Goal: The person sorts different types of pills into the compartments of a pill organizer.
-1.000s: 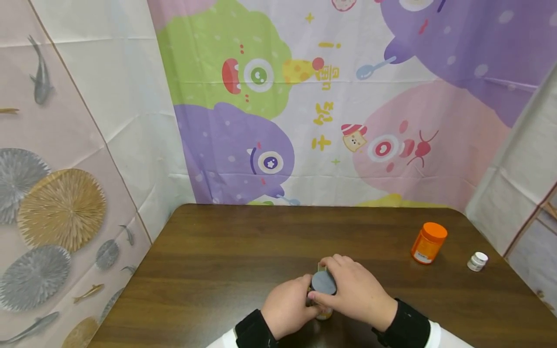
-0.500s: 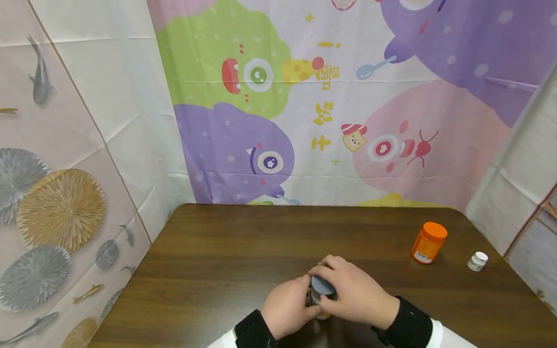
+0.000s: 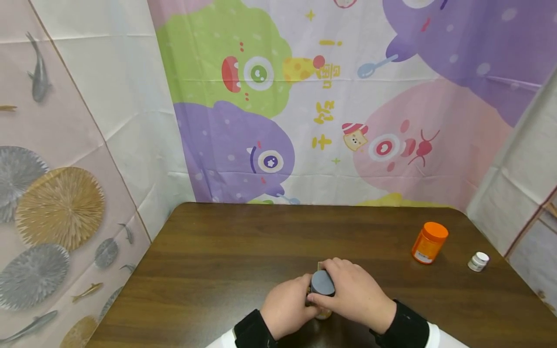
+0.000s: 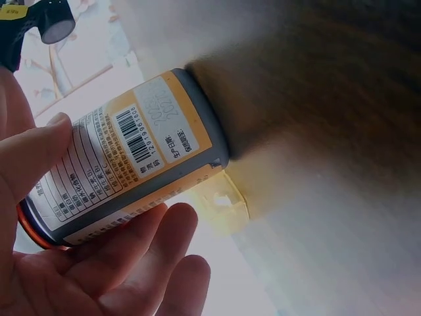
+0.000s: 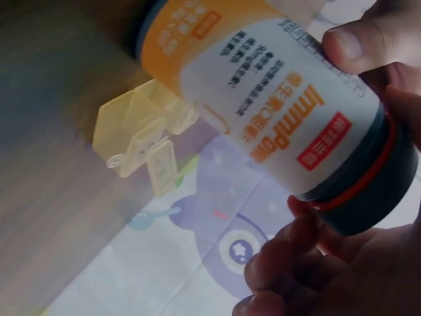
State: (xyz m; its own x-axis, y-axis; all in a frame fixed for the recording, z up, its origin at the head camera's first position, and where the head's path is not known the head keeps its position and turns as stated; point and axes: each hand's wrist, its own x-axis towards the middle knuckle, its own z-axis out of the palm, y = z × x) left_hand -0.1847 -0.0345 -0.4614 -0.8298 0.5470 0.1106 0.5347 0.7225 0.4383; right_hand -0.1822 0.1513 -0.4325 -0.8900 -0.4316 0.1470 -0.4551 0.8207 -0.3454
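Note:
A supplement bottle [image 5: 263, 99] with an orange and white label stands upright near the table's front edge. My left hand [image 3: 285, 305] holds its body, thumb on one side and fingers on the other. Its dark cap [image 3: 322, 282] has a red ring below it, seen in the right wrist view. My right hand [image 3: 360, 294] grips this cap from the right, thumb in front and fingers behind. Just beyond the bottle sits a translucent yellow pill box [image 5: 135, 128] with some lids raised. In the head view the hands hide most of it.
An orange jar [image 3: 429, 243] with an orange lid stands at the right of the brown table [image 3: 209, 270]. A small white bottle [image 3: 478, 261] is farther right, near the edge. A patterned cloth [image 3: 322, 174] hangs behind the table.
My right fingers and thumb turned round the cap half a second ago, and they have now turned back, the thumb again at the cap's front left. The left hand keeps its hold.

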